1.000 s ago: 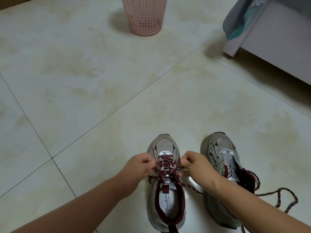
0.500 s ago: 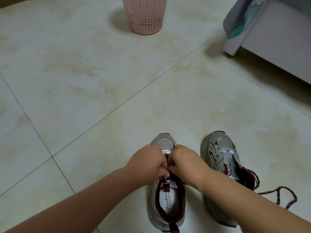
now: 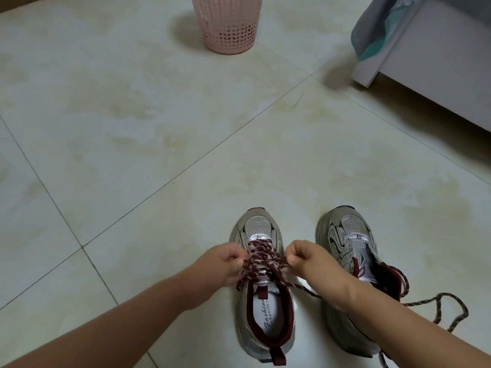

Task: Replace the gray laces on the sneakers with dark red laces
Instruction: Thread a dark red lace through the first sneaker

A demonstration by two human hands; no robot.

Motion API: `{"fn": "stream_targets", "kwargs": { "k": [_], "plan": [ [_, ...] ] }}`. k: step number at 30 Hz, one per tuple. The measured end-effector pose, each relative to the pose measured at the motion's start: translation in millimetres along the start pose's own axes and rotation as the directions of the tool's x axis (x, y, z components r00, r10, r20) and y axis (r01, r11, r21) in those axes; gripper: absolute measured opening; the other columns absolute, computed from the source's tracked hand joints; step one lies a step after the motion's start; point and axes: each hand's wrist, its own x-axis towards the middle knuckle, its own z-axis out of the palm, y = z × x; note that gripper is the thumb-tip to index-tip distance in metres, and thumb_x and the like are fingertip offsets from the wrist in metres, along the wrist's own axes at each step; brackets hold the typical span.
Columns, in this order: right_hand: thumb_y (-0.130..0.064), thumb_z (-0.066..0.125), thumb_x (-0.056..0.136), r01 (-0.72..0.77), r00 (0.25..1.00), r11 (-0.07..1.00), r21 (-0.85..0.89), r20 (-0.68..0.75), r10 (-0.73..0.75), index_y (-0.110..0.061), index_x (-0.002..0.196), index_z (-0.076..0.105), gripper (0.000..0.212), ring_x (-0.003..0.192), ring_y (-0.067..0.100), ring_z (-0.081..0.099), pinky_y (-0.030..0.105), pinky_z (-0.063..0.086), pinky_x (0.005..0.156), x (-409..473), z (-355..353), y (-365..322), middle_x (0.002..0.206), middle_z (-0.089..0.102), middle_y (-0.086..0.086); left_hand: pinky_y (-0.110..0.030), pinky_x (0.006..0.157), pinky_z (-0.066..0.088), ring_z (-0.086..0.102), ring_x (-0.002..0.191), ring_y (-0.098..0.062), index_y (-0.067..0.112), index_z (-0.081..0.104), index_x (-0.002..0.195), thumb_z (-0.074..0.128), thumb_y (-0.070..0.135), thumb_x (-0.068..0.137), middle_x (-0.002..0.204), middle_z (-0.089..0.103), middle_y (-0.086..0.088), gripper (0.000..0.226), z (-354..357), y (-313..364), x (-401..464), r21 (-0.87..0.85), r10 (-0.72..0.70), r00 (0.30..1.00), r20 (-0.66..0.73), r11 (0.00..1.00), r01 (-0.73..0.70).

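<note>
Two grey sneakers with dark red collars stand side by side on the tiled floor. The left sneaker (image 3: 261, 309) carries a dark red speckled lace (image 3: 261, 257) crossed up its eyelets. My left hand (image 3: 221, 261) pinches that lace at the shoe's left side. My right hand (image 3: 308, 257) pinches it at the right side, and the lace is stretched between the two hands. The right sneaker (image 3: 348, 240) is partly hidden under my right forearm. Its loose dark lace end (image 3: 449, 309) curls on the floor to the right.
A pink perforated basket (image 3: 228, 25) stands at the far centre. A white furniture piece (image 3: 435, 57) with grey and teal cloth hanging off it fills the far right corner. Pale floor tiles (image 3: 119, 128) spread to the left.
My hands were together over the left sneaker's laces half a second ago. They have since moved apart sideways, each holding the dark red lace, uncovering the lacing.
</note>
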Motion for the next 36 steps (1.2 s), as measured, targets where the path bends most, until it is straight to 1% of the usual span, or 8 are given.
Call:
{"fn": "stream_targets", "kwargs": {
  "k": [3,6,8,12,16,22,28,36],
  "plan": [
    [0.0,0.042,0.096,-0.056,0.998,0.981,0.188,-0.008,0.058,-0.013,0.07,0.047,0.029,0.064,0.004,0.053,0.017,0.045,0.068,-1.5,0.1,5.1,0.07,0.05,0.0,-0.016,0.075,0.052,0.055,0.075,-0.005,0.009,0.048,0.08,0.04,-0.002,0.095,0.086,0.052,-0.007,0.02,-0.4,-3.3,-0.4,-0.17,-0.033,0.998,0.047,0.985,0.04],
    [-0.009,0.052,0.092,0.029,0.999,0.999,0.021,-0.04,-0.028,-0.015,0.068,0.049,0.025,0.069,0.012,0.049,0.034,0.049,0.076,2.5,1.2,-6.4,0.07,0.052,0.0,-0.016,0.063,0.041,0.041,0.052,0.001,0.015,0.05,0.073,0.052,0.012,0.091,0.065,0.045,0.004,0.018,5.5,4.5,2.7,0.249,0.087,0.996,-0.03,0.965,-0.077],
    [-0.023,0.062,0.087,0.102,0.993,0.953,-0.286,-0.035,-0.117,-0.017,0.066,0.051,0.024,0.064,0.011,0.047,0.026,0.044,0.065,4.5,3.7,-19.1,0.065,0.052,-0.004,-0.014,0.055,0.032,0.039,0.053,-0.001,0.024,0.048,0.065,0.062,0.025,0.085,0.064,0.045,0.006,0.025,10.2,13.3,5.5,0.58,0.232,0.972,-0.032,0.796,-0.171],
    [-0.02,0.063,0.085,0.127,0.982,0.832,-0.54,-0.046,-0.181,-0.018,0.067,0.055,0.021,0.067,0.015,0.05,0.025,0.038,0.062,9.5,10.1,-26.9,0.068,0.055,-0.001,-0.015,0.056,0.029,0.039,0.059,-0.002,0.027,0.042,0.058,0.058,0.023,0.087,0.064,0.044,0.009,0.033,13.8,11.6,12.7,0.722,0.333,0.942,-0.046,0.662,-0.199],
    [-0.003,0.057,0.088,-0.005,0.989,0.998,0.061,-0.149,0.014,-0.012,0.06,0.047,0.031,0.065,0.015,0.051,0.035,0.052,0.076,6.9,4.7,-9.5,0.066,0.051,0.005,-0.023,0.066,0.046,0.049,0.067,-0.014,0.015,0.048,0.064,0.054,0.007,0.09,0.07,0.053,-0.004,0.028,3.0,-0.4,11.9,0.163,0.107,0.985,-0.136,0.983,-0.085],
    [0.004,0.047,0.092,-0.134,0.979,0.792,0.596,-0.043,0.198,-0.008,0.062,0.047,0.032,0.062,0.012,0.056,0.018,0.052,0.062,-3.0,9.5,5.7,0.067,0.056,0.008,-0.029,0.079,0.051,0.056,0.087,-0.024,0.009,0.048,0.071,0.049,0.005,0.088,0.099,0.055,-0.02,0.018,-6.0,-16.7,4.9,-0.482,-0.058,0.997,0.042,0.873,0.071],
    [-0.013,0.066,0.082,0.125,0.964,0.978,-0.166,-0.212,-0.159,-0.019,0.076,0.051,0.017,0.077,0.022,0.056,0.037,0.05,0.081,-4.8,7.8,-13.1,0.084,0.054,0.003,-0.025,0.069,0.04,0.049,0.066,-0.013,0.017,0.057,0.077,0.059,0.013,0.086,0.075,0.058,0.001,0.011,1.7,9.3,1.8,0.176,0.172,0.968,-0.18,0.974,-0.141],
    [-0.015,0.053,0.084,0.149,0.978,0.619,-0.771,0.023,-0.206,-0.012,0.099,0.063,0.018,0.097,0.025,0.054,0.027,0.037,0.07,-7.1,22.2,-40.5,0.1,0.047,0.006,-0.024,0.074,0.045,0.059,0.089,-0.017,0.019,0.071,0.082,0.058,0.023,0.08,0.094,0.064,0.001,0.014,27.0,30.1,1.9,0.894,0.349,0.936,0.038,0.406,-0.188]
  ]
}}
